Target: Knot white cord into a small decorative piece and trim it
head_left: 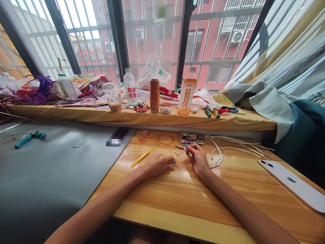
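My left hand (159,164) rests low over the wooden table (188,193), its fingers pinched on one end of a thin white cord piece (178,155). Small crossing ends and an orange-brown thread show at the middle of this piece. To its right, my right hand (197,156) is closed on the cord's other end, thumb and forefinger together. Small scissors (179,147) show beside the right fingertips, partly hidden, and whether the hand touches them is unclear. A yellow tweezer-like tool (142,157) lies left of my left hand.
Behind the hands are a coil of brown thread (164,140) and a clear box of beads (191,137). White cords (235,146) and a white phone (291,184) lie to the right. Teal pliers (30,139) are at left. Bottles and a thread spool (154,96) stand on the sill.
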Motion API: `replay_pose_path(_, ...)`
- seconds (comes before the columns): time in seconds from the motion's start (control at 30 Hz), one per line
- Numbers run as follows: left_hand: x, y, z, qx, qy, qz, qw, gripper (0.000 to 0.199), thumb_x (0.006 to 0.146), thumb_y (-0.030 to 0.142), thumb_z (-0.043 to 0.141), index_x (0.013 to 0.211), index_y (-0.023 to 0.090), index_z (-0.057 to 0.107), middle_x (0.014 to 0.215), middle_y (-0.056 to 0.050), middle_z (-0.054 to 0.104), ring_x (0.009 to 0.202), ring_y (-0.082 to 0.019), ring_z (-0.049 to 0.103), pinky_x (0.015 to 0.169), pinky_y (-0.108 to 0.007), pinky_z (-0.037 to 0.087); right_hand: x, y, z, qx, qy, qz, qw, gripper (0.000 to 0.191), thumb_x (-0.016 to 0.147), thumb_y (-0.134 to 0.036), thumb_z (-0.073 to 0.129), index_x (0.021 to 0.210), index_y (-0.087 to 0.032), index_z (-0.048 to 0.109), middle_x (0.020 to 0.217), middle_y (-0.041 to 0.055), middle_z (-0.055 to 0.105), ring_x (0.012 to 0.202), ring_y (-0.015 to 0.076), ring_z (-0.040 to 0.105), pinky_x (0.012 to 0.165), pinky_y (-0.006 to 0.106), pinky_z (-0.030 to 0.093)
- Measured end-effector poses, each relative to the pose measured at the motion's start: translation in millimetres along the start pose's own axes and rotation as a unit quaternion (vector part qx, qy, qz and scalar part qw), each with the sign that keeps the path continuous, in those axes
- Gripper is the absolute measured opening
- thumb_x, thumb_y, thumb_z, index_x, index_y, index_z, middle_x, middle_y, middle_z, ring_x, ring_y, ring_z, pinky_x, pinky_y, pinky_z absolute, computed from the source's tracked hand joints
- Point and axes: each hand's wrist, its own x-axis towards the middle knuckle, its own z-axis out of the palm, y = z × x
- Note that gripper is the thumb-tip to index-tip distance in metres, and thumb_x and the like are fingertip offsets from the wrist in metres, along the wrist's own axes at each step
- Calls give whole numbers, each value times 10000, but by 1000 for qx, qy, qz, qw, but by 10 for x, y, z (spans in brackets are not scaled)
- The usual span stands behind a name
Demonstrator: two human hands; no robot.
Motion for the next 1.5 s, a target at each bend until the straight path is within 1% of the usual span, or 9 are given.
replay_pose_path(0.13,-5,61,-12,-5,-13,-9,1000,304,852,316,306,903,204,584,745,-30,660,599,-132,579,484,-205,302,9,23,13,-4,7,-16,1000,199,525,-255,656,593,-163,494,518,-50,514,398,19,330,391,176,222)
replay_pose_path(0.33,-35,63,-39,-61,-23,41,997,270,851,253,301,940,195,549,826,-22,646,695,-114,574,563,-190,350,32,44,17,-4,6,-22,1000,225,529,-287,654,641,-166,500,499,-67,483,379,23,333,375,179,211)
replay_pose_path(0.5,-43,47,-34,-55,-22,75,995,237,822,255,377,713,168,568,688,-2,624,596,-88,523,511,-190,293,33,51,15,3,14,-28,999,251,540,-327,644,656,-178,478,493,-72,474,368,28,333,366,182,210)
replay_pose_path(0.6,-45,51,-27,-52,-11,75,996,265,817,269,393,630,156,543,609,8,592,527,-70,469,479,-193,256,29,51,21,0,14,-30,999,259,541,-331,643,664,-177,473,494,-72,475,363,25,332,364,179,208)
replay_pose_path(0.87,-52,70,-1,-47,17,57,997,287,821,260,382,591,153,516,553,14,551,488,-64,438,473,-197,251,50,68,7,-22,16,-41,999,244,586,-352,590,661,-183,430,508,-76,449,372,23,331,367,174,226)
replay_pose_path(1.13,-102,95,-6,12,16,154,988,255,837,259,316,682,171,499,617,4,567,540,-82,497,497,-210,302,9,66,78,-107,-54,-29,992,248,615,-390,574,711,-194,457,423,-85,441,328,48,308,331,186,193)
replay_pose_path(1.27,-119,121,-28,26,57,194,979,294,849,284,285,674,170,492,590,-4,555,518,-83,493,499,-217,319,-14,65,89,-139,-77,-20,987,248,624,-412,568,709,-195,484,393,-92,418,323,53,292,342,189,180)
replay_pose_path(1.37,-121,126,-31,41,97,204,973,325,852,285,287,628,166,491,559,-6,546,507,-82,487,516,-221,330,-19,62,83,-174,-89,-32,980,238,637,-415,558,715,-195,512,396,-92,399,356,60,308,376,193,202)
replay_pose_path(1.5,-123,104,-28,52,114,218,968,363,847,327,308,584,163,497,522,-8,537,487,-84,478,502,-218,316,-11,62,72,-266,-133,-62,953,204,630,-371,572,671,-172,574,494,-58,461,460,73,373,449,203,259)
